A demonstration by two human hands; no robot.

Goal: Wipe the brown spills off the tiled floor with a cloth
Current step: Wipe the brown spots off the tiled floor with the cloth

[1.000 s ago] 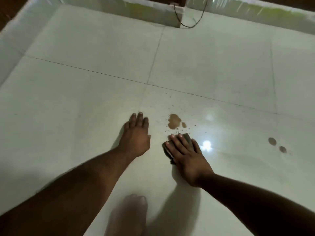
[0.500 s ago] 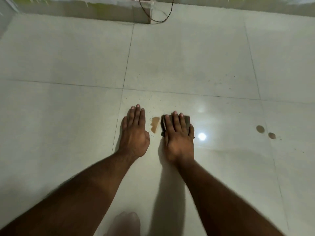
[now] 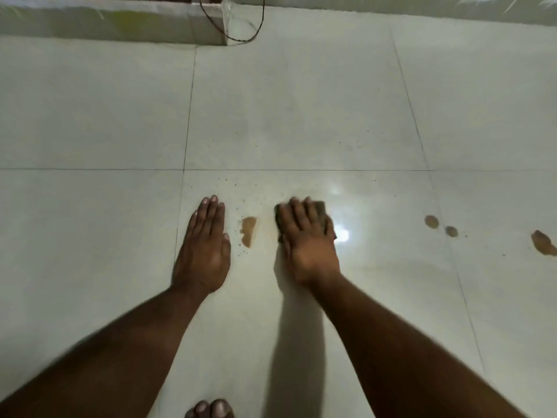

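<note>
I have my right hand (image 3: pixel 307 242) flat on the dark cloth (image 3: pixel 321 214), fingers straight and together, pressing it onto the tiled floor (image 3: pixel 301 101); the grip is a wide, open palm rather than a pinch, and only the cloth's far edge and right corner show past my fingers. My left hand (image 3: pixel 205 248) lies open and flat on the bare tile, holding nothing. Taking the cloth as my landmark: just to its left, between my two hands, sits a brown spill (image 3: pixel 248 231), a small wet patch with a straight right edge, ringed by fine dark specks. Well to the right of the cloth are two round brown drops (image 3: pixel 431 221), and farther right a larger brown blot (image 3: pixel 542 243) at the frame's edge. The tiles are large, pale and glossy, with thin dark grout lines and a bright light reflection just right of the cloth. Beyond the cloth, a thin dark cable (image 3: pixel 241 37) loops by the wall's base.
</note>
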